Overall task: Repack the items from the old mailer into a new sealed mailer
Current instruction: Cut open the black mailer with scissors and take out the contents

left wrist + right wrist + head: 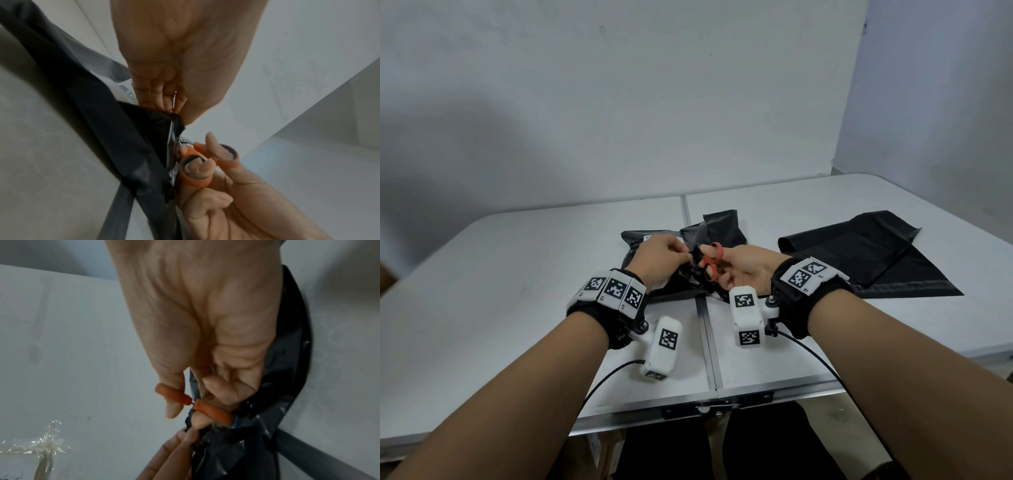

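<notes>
The old black mailer [709,233] lies crumpled at the table's middle, with a white label on its left part. My left hand [661,255] pinches its raised edge [172,116] between thumb and fingers. My right hand [739,267] grips small scissors with orange-red handle loops [710,260], thumb through one loop and fingers through the other [197,168]. The blades sit at the mailer's edge, mostly hidden by the plastic. A flat new black mailer [873,253] lies to the right on the table.
The white folding table [517,274] has a metal seam [705,335] down its middle and a wall close behind. A crumpled strip of clear tape [41,446] lies on the table in the right wrist view. Cables trail from both wrist cameras toward the table's near edge.
</notes>
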Available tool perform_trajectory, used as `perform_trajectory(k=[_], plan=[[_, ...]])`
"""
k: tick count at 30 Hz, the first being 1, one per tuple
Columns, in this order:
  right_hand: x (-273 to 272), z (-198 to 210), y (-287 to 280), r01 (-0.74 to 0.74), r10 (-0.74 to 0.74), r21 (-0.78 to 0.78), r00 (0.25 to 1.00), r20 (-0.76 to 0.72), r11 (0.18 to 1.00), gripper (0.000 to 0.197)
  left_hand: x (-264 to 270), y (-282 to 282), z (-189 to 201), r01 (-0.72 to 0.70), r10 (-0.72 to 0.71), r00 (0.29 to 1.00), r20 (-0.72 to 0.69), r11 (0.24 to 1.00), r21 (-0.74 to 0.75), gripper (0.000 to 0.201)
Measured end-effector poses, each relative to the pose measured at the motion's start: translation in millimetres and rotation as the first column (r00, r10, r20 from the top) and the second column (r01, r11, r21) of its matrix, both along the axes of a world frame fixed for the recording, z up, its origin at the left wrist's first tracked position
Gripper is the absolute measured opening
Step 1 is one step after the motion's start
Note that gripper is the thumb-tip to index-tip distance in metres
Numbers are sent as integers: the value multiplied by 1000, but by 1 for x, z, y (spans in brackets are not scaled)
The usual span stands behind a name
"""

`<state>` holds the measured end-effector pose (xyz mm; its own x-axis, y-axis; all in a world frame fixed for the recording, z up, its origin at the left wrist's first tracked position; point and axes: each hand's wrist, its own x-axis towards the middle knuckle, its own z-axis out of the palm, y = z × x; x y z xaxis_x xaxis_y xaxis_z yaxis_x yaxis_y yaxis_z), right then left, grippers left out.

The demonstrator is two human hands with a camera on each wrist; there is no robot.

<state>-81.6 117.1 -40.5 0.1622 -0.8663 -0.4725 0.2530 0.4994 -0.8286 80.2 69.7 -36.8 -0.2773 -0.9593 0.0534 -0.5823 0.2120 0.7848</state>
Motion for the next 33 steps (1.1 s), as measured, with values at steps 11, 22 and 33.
perform_trajectory(k=[11,22,33], plan=[[10,5,-12,13,-15,-39,999,-41,999,39,7,-1,3,46,-42,997,-57,997,60,12],[5,1,-18,29,-30,-34,999,-33,999,45,19,-2,12,95,-73,989,-129,981,169,9],[13,-5,-37,188,-186,-90,982,38,978,24,29,-3,21,141,-115,983,-145,973,185,7]])
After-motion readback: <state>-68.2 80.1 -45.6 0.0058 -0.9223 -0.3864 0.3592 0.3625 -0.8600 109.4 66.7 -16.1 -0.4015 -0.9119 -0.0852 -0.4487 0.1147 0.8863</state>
